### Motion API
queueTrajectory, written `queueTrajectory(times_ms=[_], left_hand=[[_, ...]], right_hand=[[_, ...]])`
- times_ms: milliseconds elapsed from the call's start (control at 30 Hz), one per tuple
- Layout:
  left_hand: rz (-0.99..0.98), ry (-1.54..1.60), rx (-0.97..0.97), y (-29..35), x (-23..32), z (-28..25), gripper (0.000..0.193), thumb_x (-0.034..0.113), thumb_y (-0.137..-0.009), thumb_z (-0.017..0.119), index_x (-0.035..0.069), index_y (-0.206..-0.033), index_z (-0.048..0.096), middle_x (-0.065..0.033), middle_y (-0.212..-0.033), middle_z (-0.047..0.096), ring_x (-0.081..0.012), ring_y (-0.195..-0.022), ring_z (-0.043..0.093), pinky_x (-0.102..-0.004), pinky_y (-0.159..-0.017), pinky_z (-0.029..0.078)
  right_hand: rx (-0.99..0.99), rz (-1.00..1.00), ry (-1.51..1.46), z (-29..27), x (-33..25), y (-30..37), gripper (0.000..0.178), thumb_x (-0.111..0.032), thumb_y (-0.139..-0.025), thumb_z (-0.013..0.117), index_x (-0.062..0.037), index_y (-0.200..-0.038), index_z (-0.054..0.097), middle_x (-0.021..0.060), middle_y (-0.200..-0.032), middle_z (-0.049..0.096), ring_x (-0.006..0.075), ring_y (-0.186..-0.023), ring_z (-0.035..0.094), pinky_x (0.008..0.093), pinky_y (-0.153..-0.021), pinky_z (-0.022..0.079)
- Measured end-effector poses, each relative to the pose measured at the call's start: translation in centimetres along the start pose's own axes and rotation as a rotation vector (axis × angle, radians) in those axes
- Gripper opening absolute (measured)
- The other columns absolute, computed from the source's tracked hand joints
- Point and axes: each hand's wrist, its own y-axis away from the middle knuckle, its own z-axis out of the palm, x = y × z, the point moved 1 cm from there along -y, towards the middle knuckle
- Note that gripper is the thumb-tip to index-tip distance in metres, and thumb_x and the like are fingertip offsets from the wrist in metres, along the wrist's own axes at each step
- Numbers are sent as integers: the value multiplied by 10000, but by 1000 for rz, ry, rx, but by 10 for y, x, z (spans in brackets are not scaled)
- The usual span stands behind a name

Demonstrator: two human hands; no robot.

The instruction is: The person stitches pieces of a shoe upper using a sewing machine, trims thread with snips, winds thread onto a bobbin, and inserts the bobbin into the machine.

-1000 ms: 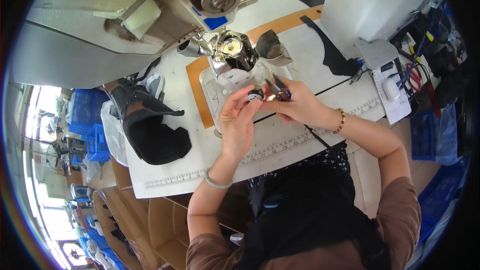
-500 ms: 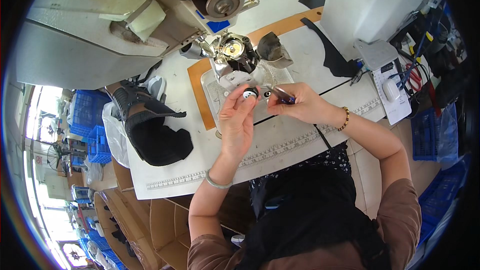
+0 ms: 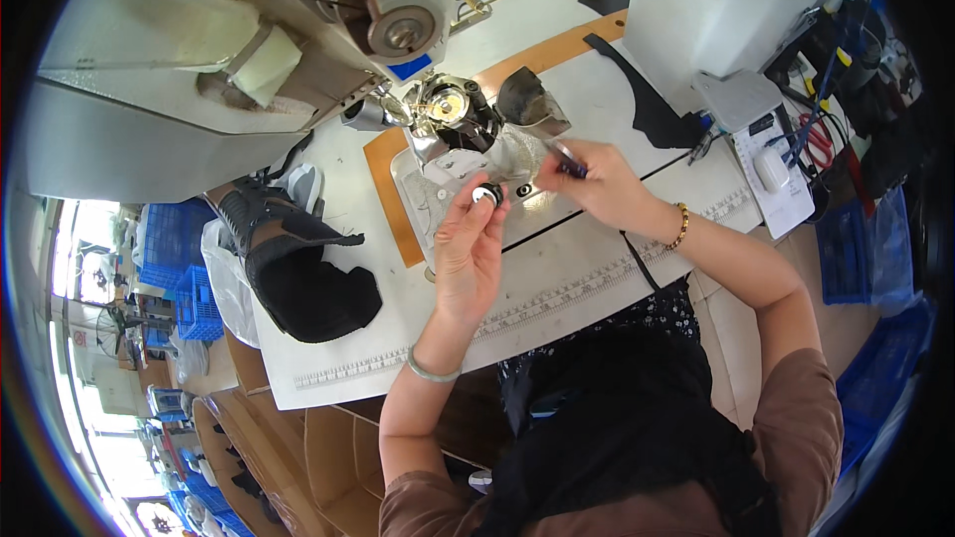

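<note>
1. Pinching a small round spool [image 3: 487, 195], the left hand [image 3: 468, 264] uses its thumb and fingertips.
2. The spool is up over the white table [image 3: 401, 310], near the shiny metal part of the sewing machine [image 3: 450, 111] and apart from the right hand [image 3: 609, 191].
3. The right hand curls its fingers round a small dark tool [image 3: 570, 163]; its tip is too blurry to make out.
4. The spool is probably light and hard, so a squeeze should not squash it.
5. It looks smooth, so it could slip or roll off.
6. Its round edge seems best to hold, thumb across from finger.
</note>
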Motion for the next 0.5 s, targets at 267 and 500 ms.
queueTrajectory(times_ms=[267, 500], left_hand=[[-6, 82, -65, 0, 3, -6, 280, 44, -852, 562, 2, -1126, 526, -62, -1015, 593, -135, -974, 560, -235, -871, 438], [45, 63, -44, 0, -1, -6, 256, 7, -845, 556, 57, -1096, 557, -80, -972, 623, -151, -930, 586, -251, -850, 456]], right_hand=[[46, -102, -287, -13, -14, 2, 94, -135, -853, 598, -52, -838, 557, 13, -694, 584, 41, -481, 506, 173, -391, 302], [-234, 24, -637, -20, -25, 5, 79, -118, -879, 552, -46, -897, 528, 113, -966, 637, 88, -544, 588, 173, -354, 318]])
